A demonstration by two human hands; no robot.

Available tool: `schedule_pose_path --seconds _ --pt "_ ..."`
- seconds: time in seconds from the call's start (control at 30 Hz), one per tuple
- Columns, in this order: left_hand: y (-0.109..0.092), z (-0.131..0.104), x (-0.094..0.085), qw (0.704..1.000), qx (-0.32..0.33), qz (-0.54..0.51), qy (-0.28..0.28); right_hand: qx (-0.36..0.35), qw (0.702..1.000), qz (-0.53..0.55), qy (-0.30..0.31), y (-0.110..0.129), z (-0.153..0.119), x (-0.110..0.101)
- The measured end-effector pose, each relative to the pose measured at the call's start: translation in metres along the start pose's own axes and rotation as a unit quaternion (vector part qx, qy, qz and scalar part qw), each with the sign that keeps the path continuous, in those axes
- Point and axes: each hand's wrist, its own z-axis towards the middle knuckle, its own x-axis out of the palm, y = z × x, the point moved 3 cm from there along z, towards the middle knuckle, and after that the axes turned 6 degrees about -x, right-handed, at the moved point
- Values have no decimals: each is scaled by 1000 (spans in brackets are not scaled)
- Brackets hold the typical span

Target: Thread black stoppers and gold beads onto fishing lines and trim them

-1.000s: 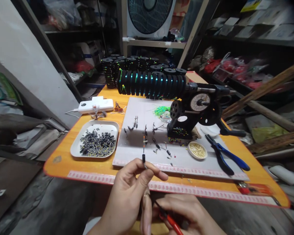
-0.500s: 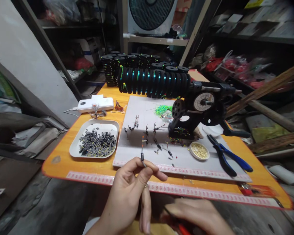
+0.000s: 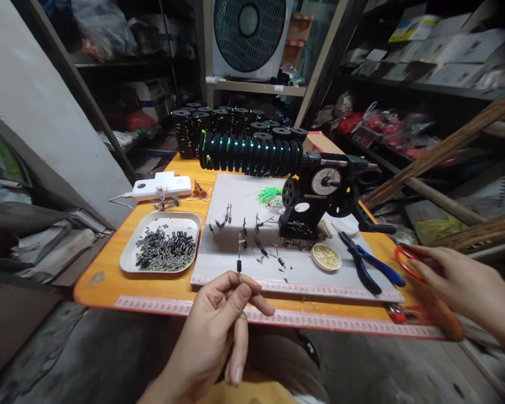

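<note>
My left hand point(image 3: 219, 325) pinches, between thumb and forefinger, the lower end of a thin stem carrying a small black cylinder point(image 3: 239, 266). The stem stands upright, with an orange part near its top. Over the right end of the table, my right hand point(image 3: 450, 275) has its fingers curled at red-handled scissors point(image 3: 404, 261); a red loop shows, but the blades are hard to make out. Similar black cylinders on stems point(image 3: 261, 247) stand or lie on the grey board point(image 3: 219, 264) beyond my left hand.
A white tray point(image 3: 126, 255) of small black and grey pieces sits left. Blue-handled pliers point(image 3: 364, 264) and a dish point(image 3: 315, 261) of gold beads lie right. Behind stand a black hand-cranked winder point(image 3: 298, 196) carrying spools, stacked spools point(image 3: 185, 134) and a power strip point(image 3: 160, 188).
My right hand has moved from the near edge in front of me out to the table's right end, with the red-handled scissors. My left hand keeps its pinch. The view has shifted slightly.
</note>
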Motion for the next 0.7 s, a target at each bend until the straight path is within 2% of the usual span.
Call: schedule_pose_path --seconds 0.1,0.2,0.27,0.3,0.37,0.4,0.43,0.47,0.5,0.53,0.57,0.6,0.63,0.7 --pt "0 -1 0 1000 4 4 0 -24 999 -6 37 14 8 11" --pt "1 -1 -4 1000 3 17 5 -32 999 -14 -1 53 -1 2" --pt "4 -1 -8 1000 -5 25 8 -37 998 -4 -53 95 -14 -4" --pt "6 -1 -9 999 -11 28 11 -48 997 21 -53 120 -19 -3" --pt "10 -1 -11 999 -22 34 22 -76 992 98 -14 174 -25 8" --pt "12 -2 -12 998 -27 37 30 -81 983 161 38 199 -26 17" --pt "14 -3 -13 998 -30 43 36 -43 937 318 138 222 -26 31" --pt "15 -4 -14 998 -32 49 39 9 858 464 220 242 -25 44" --pt "16 -5 -15 997 -31 56 40 53 764 574 289 261 -23 55" --pt "17 -7 -16 997 -29 65 39 88 667 659 334 276 -21 64" --pt "16 -9 -17 996 -25 77 35 109 591 712 364 287 -18 69" --pt "15 -11 -18 995 -18 89 29 118 542 741 379 295 -15 74" --pt "14 -13 -19 995 -4 100 20 122 515 758 382 301 -12 77" --pt "11 -18 -19 993 40 114 -18 129 501 773 367 306 -9 80"
